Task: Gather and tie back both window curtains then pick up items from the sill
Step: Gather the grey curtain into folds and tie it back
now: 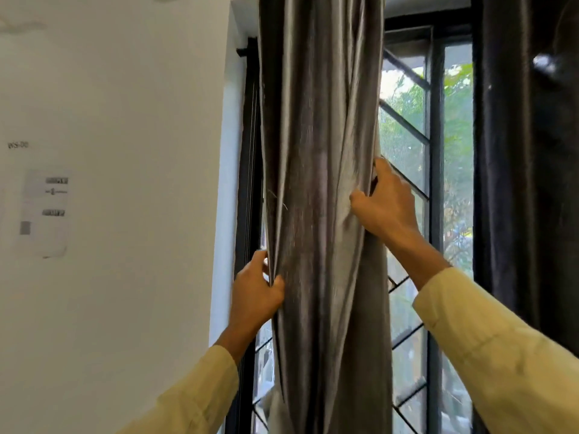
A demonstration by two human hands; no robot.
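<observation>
Here, largest first:

Wall point(125, 89): white and plain, filling the left side of the view, beside the window recess.

Window point(435, 151): a dark frame with slanted dark bars across the panes; bright green foliage shows through the glass between the two curtains.

Left curtain point(319, 151): grey, glossy fabric, gathered into one thick vertical bundle of long folds in front of the left part of the window. It runs from the top edge of the view to the bottom edge, and the surface looks slightly blurred. The bundle narrows a little where the hands press it from both sides.

Right curtain point(526, 151): much darker, hanging straight at the right side of the window, well apart from both hands.

Sleeves point(488, 349): pale yellow, covering both forearms up to the wrists.

Paper notice point(44, 211): a white sheet stuck on the wall at the left, its print too blurred to read.

Right hand point(380, 203): raised higher on the bundle, fingers curled closed around the right edge of the left curtain, thumb pressing into the front folds; it is grasping the fabric.

Left hand point(255, 292): lower down, at the left edge of the same bundle, fingers and thumb pinched closed on the outer folds; it too is grasping the left curtain.
</observation>
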